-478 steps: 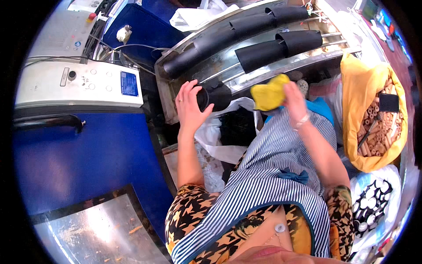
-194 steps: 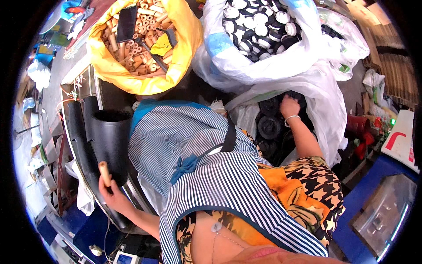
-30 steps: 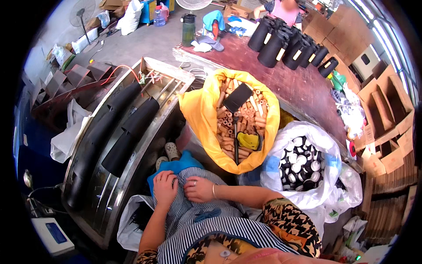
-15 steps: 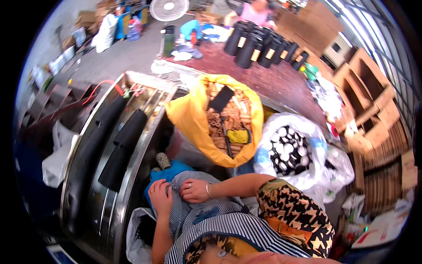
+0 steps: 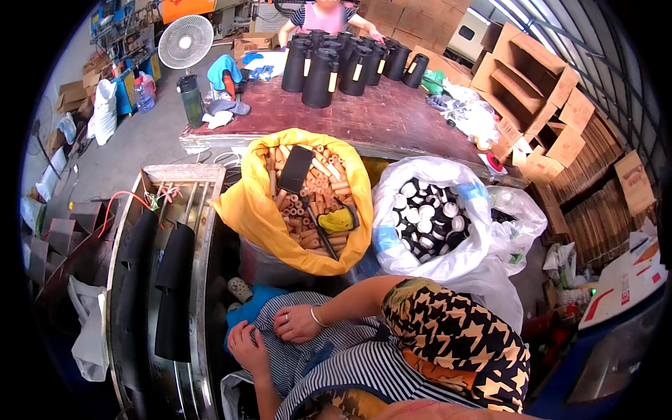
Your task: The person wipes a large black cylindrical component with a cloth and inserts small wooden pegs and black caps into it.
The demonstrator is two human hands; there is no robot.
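My left hand (image 5: pixel 248 348) rests on my lap over a blue-and-white striped apron (image 5: pixel 308 357), its fingers loosely bent and apart. Beside it, to the right, my right hand (image 5: pixel 295 323) lies palm down on the same apron, wearing a ring, with a bracelet (image 5: pixel 318 316) at the wrist. Neither hand holds anything that I can see. Ahead of them stands a yellow sack (image 5: pixel 245 203) of short tan tubes (image 5: pixel 318 168). On the tubes lie a black flat rectangular object (image 5: pixel 295 169) and a yellow-and-black tool (image 5: pixel 338 220) beside a dark rod.
A clear bag (image 5: pixel 458 262) of black-and-white caps (image 5: pixel 425 217) stands right of the sack. To my left, black foam-like sleeves (image 5: pixel 173 294) lie on a metal frame (image 5: pixel 203 280). Several black jugs (image 5: pixel 320 77) crowd the dark red table (image 5: pixel 266 115), with a person (image 5: pixel 325 17) behind. Cardboard stacks (image 5: pixel 588 189) stand right.
My view has turned and levelled, so the table and sacks sit further left in it. Both hands stay on my lap, with the left one slightly lower in the picture.
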